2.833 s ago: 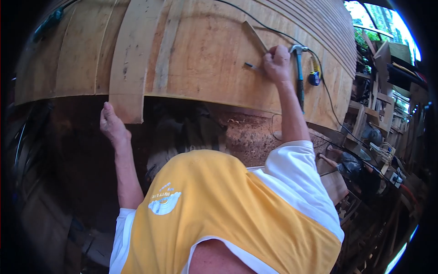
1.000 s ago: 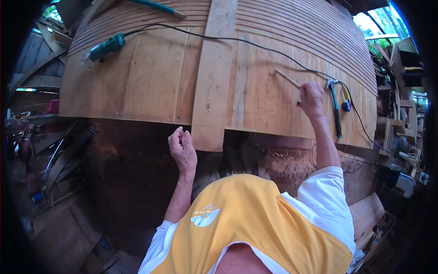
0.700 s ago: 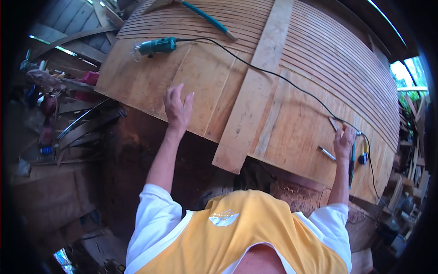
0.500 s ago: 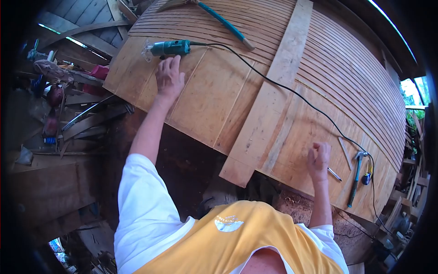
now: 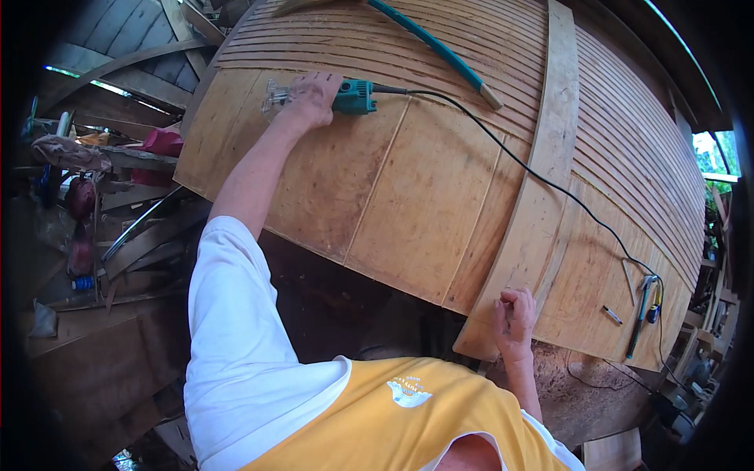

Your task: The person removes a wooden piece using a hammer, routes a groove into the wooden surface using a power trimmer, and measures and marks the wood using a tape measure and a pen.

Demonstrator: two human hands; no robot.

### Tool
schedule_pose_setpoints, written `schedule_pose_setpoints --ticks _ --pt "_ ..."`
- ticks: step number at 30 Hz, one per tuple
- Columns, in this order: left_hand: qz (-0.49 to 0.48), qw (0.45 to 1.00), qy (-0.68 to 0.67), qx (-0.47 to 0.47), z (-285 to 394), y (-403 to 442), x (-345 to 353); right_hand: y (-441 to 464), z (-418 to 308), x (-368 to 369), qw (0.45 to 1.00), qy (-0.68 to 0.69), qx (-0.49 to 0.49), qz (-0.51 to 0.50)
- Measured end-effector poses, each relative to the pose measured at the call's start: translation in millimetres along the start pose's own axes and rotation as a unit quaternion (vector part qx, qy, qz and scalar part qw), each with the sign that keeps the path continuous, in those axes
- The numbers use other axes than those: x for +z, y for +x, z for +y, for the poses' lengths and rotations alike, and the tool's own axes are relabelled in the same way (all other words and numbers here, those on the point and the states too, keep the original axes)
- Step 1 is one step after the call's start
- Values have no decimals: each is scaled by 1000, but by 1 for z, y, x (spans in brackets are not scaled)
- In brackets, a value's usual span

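My left hand (image 5: 310,98) is wrapped round the body of a teal trim router (image 5: 355,96) with a clear plastic base (image 5: 274,96). The tool lies on its side on the wooden panel (image 5: 424,208), its black cord (image 5: 514,161) running off to the right. Over the near end of a long flat plank (image 5: 525,239) is my right hand (image 5: 514,318), its fingers loosely curled and nothing visible in them. Whether it touches the plank I cannot tell.
A brush with a teal handle (image 5: 436,49) lies across the grooved strips (image 5: 636,125). At the right are a hammer (image 5: 640,318), a tape measure (image 5: 653,312) and a pen (image 5: 613,315). Scrap wood and clutter (image 5: 149,228) fill the left side.
My left hand has gone from beside the trim router to a grip round its body. The view has shifted, and my right hand now appears over the plank's near end.
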State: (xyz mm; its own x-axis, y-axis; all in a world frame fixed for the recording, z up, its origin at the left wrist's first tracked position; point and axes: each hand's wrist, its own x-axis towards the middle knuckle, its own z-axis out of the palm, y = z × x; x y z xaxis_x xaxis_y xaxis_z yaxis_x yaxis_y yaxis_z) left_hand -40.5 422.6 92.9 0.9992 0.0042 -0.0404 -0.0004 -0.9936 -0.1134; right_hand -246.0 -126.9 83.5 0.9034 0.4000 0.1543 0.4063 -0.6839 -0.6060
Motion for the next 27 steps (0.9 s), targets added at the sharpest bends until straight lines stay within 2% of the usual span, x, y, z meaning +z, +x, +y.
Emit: schedule_pose_setpoints --ticks 3,6,10,12,14,15,17,18,20,21,22,24,26,27 --pt "89 994 19 59 2 -10 3 22 -22 2 999 42 23 15" --pt "176 982 -17 64 43 -40 -31 40 -34 16 990 137 14 -3" --pt "346 922 -71 159 112 -86 -80 67 -73 32 981 183 -66 -11" --pt "402 891 -78 195 151 -110 -109 73 -84 29 975 204 -84 17" --pt "441 863 -96 227 188 -129 -127 74 -84 16 978 165 -117 41" --pt "460 847 -106 244 206 -137 -134 61 -74 12 963 264 -41 -27" --pt "468 829 -148 269 244 -151 -145 36 -54 4 878 441 150 -112" --pt "471 817 -171 284 263 -155 -150 37 -52 -12 832 509 177 -131" --pt "461 804 -216 308 303 -160 -156 22 -28 -31 951 307 28 -32" --pt "452 798 -237 320 323 -163 -159 14 -16 -40 981 190 -24 39" --pt "467 781 -242 336 343 -161 -160 11 -17 -61 975 194 -63 90" --pt "411 779 -294 372 384 -161 -166 -10 -3 -93 969 183 -74 151" --pt "316 763 -394 403 424 -165 -177 -24 9 -126 959 172 -75 213" --pt "263 738 -459 419 444 -164 -180 -30 16 -139 953 167 -70 242"
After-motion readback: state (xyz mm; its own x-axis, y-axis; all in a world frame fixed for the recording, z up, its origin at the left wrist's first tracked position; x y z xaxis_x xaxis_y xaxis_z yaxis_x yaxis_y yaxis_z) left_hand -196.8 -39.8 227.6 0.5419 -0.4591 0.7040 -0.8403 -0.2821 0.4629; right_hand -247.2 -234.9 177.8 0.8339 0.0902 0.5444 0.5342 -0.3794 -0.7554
